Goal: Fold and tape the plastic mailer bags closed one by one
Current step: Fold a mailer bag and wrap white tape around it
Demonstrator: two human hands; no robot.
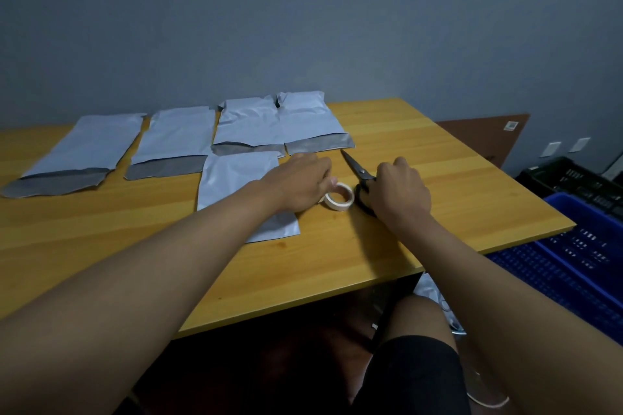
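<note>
Several white plastic mailer bags lie flat in a row along the back of the wooden table [455,178], their grey flaps open toward me. One more mailer bag [232,178] lies nearer, partly under my left forearm. A white roll of tape [339,201] sits on the table just right of that bag. My left hand [296,180] grips the roll at its left side with curled fingers. My right hand [399,190] is curled round the black handles of a pair of scissors [358,170], whose closed blades point away to the back left and lie on the table.
A blue plastic crate [573,266] and a black crate [569,178] stand on the floor right of the table. A brown board [478,135] leans against the wall behind the table's right corner. My knee shows below the table's front edge.
</note>
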